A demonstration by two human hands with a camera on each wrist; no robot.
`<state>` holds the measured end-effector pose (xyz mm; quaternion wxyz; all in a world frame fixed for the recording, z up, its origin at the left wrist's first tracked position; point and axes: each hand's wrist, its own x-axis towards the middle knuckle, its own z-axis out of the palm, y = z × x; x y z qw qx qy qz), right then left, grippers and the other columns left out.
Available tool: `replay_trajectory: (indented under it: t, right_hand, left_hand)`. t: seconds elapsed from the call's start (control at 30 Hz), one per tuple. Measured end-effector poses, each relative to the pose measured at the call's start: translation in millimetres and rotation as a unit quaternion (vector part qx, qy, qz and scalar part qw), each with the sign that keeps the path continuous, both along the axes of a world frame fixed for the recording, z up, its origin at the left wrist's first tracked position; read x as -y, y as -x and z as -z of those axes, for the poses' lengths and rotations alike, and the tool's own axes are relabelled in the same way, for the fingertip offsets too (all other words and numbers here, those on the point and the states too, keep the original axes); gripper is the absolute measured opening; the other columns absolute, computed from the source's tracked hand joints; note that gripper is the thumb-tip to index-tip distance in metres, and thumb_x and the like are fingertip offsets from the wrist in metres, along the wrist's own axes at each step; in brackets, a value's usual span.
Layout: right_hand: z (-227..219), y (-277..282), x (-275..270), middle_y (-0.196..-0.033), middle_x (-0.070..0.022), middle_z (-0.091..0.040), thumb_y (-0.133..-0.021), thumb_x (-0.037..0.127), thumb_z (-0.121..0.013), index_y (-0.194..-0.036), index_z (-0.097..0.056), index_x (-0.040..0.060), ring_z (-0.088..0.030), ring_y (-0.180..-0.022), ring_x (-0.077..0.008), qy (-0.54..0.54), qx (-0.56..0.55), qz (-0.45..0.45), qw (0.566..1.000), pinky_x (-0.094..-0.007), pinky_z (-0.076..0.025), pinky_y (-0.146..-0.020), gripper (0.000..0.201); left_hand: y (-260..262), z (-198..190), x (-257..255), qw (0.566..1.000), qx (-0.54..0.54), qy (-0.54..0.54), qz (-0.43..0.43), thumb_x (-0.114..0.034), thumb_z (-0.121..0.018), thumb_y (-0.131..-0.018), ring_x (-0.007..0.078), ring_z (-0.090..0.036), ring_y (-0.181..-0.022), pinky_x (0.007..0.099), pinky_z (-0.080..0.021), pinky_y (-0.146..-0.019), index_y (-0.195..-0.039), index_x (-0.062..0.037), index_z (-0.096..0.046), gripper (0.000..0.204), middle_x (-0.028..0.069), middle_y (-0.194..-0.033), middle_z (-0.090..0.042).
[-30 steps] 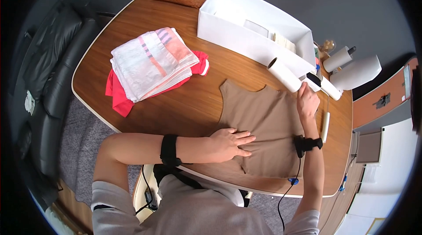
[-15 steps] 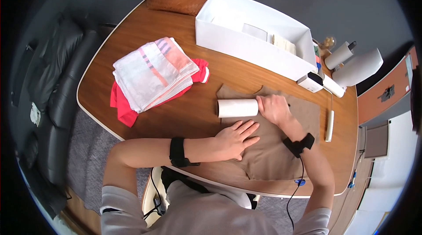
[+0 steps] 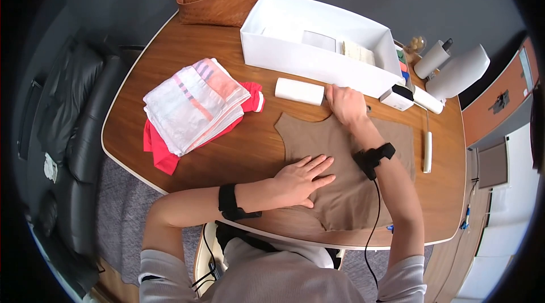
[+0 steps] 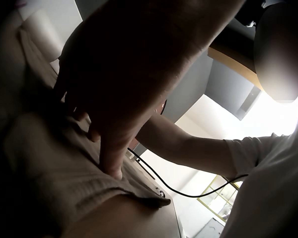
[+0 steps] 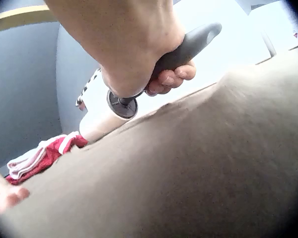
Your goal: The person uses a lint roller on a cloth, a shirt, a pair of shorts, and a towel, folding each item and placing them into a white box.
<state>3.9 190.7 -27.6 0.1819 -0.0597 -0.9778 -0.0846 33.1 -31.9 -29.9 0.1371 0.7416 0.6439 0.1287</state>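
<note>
A brown sleeveless top [image 3: 357, 192] lies spread on the wooden table. My left hand [image 3: 299, 181] rests on its left part with the fingers straight and spread. In my right hand [image 3: 347, 104] is a lint roller [image 3: 300, 92] with a white sheet roll. The right wrist view shows my fingers curled round its dark grey handle [image 5: 193, 47]. The roll points left, just beyond the top's neckline and in front of the white box. In the left wrist view the left hand [image 4: 119, 84] is dark, its fingertips on the fabric.
To the left, folded white and pink towels [image 3: 190, 104] sit on a red cloth [image 3: 162, 152]. An open white box [image 3: 318, 73] stands at the back, beside a brown woven bag [image 3: 213, 8]. Another white roller [image 3: 427, 152] lies at the right, with a small white box [image 3: 395, 99] behind it.
The right hand swept the lint roller left from the top's right side, across its upper part, then away from me past the neckline. The left hand stayed nearly in place on the fabric.
</note>
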Motion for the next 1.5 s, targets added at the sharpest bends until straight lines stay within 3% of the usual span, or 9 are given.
replay_trajectory:
  t: [0.3, 0.37, 0.4, 0.43, 0.6, 1.07, 1.2, 1.37, 1.5]
  right_hand:
    - [-58, -82, 22, -0.057, -0.0206, -0.056, -0.088, 0.027, -0.042, -0.074, -0.061, 0.0044, -0.056, -0.055, -0.037, 0.166, 0.037, 0.077, 0.982, -0.0451, -0.047, -0.056, 0.033]
    - [-52, -100, 24, -0.056, -0.0201, -0.055, -0.088, 0.026, -0.044, -0.072, -0.061, 0.005, -0.056, -0.054, -0.0369, 0.17, 0.082, 0.083, 0.979, -0.0446, -0.047, -0.054, 0.031]
    - [-46, -106, 25, -0.055, -0.0194, -0.055, -0.088, 0.025, -0.044, -0.071, -0.061, 0.0054, -0.056, -0.052, -0.0362, 0.16, 0.081, 0.079, 0.981, -0.0438, -0.047, -0.052, 0.03]
    - [-36, -110, 25, -0.054, -0.0187, -0.055, -0.087, 0.024, -0.045, -0.071, -0.061, 0.0059, -0.056, -0.051, -0.0355, 0.151, 0.081, 0.075, 0.982, -0.0431, -0.047, -0.051, 0.029]
    - [0, -120, 27, -0.049, -0.0151, -0.053, -0.086, 0.022, -0.047, -0.068, -0.06, 0.0086, -0.054, -0.044, -0.0315, 0.101, 0.074, 0.012, 0.992, -0.039, -0.045, -0.042, 0.026]
    - [-32, -193, 79, -0.048, -0.0075, -0.051, -0.08, 0.023, -0.05, -0.059, -0.054, 0.0101, -0.053, -0.042, -0.0239, 0.133, 0.234, -0.208, 0.94, -0.0357, -0.042, -0.038, 0.025]
    - [-31, -189, 76, -0.052, -0.0099, -0.054, -0.081, 0.018, -0.048, -0.062, -0.053, 0.0085, -0.053, -0.045, -0.0272, 0.291, 0.117, -0.173, 0.934, -0.0388, -0.043, -0.041, 0.022]
    - [-35, -138, 83, -0.051, -0.0101, -0.055, -0.085, 0.023, -0.048, -0.061, -0.053, 0.0091, -0.054, -0.041, -0.0278, 0.13, 0.087, 0.001, 0.988, -0.0368, -0.044, -0.038, 0.028]
    - [-10, -123, 87, -0.045, -0.0081, -0.053, -0.085, 0.026, -0.047, -0.058, -0.054, 0.0113, -0.054, -0.039, -0.0236, 0.087, 0.095, -0.019, 0.991, -0.034, -0.043, -0.036, 0.031]
  left_hand:
    - [96, -8, 12, 0.994, 0.095, 0.047, -0.028, -0.041, -0.035, -0.091, 0.0253, -0.025, -0.13, 0.039, -0.022, -0.105, -0.129, -0.0011, -0.037, 0.055, 0.0172, -0.137, -0.029]
    - [108, -23, 14, 0.879, 0.415, 0.173, -0.16, -0.045, -0.009, -0.094, 0.0214, -0.02, -0.131, 0.0316, -0.015, -0.107, -0.131, -0.0028, -0.034, 0.062, 0.0113, -0.139, -0.028]
    - [120, -20, 14, 0.9, 0.36, 0.178, -0.168, -0.061, 0.001, -0.085, 0.0237, -0.021, -0.131, 0.0322, -0.016, -0.107, -0.134, -0.004, -0.028, 0.081, 0.0124, -0.14, -0.027]
    - [121, -22, 12, 0.861, 0.454, 0.174, -0.15, -0.062, 0.001, -0.084, 0.0234, -0.02, -0.131, 0.032, -0.014, -0.107, -0.134, -0.0049, -0.028, 0.081, 0.0113, -0.14, -0.027]
    - [109, -41, -3, 0.896, 0.347, 0.205, -0.186, -0.055, -0.004, -0.089, 0.019, -0.017, -0.132, 0.0316, -0.012, -0.108, -0.134, -0.0088, -0.031, 0.07, 0.0053, -0.142, -0.024]
    - [101, -21, -7, 0.95, 0.181, 0.193, -0.167, -0.056, -0.017, -0.089, 0.0217, -0.01, -0.134, 0.0327, -0.014, -0.108, -0.134, -0.0102, -0.03, 0.065, 0.0085, -0.144, -0.014]
    - [106, -33, -8, 0.932, 0.229, 0.22, -0.173, -0.063, -0.014, -0.085, 0.0229, -0.013, -0.133, 0.0356, -0.016, -0.107, -0.137, -0.0089, -0.022, 0.075, 0.0094, -0.144, -0.016]
    - [117, -47, -17, 0.907, 0.245, 0.277, -0.202, -0.064, -0.01, -0.085, 0.0269, -0.023, -0.13, 0.0355, -0.015, -0.107, -0.133, -0.0109, -0.033, 0.076, 0.013, -0.138, -0.029]
    - [123, -21, -19, 0.926, 0.244, 0.209, -0.197, -0.066, -0.022, -0.083, 0.028, -0.015, -0.132, 0.0359, -0.015, -0.108, -0.138, -0.0174, -0.022, 0.074, 0.0125, -0.144, -0.011]
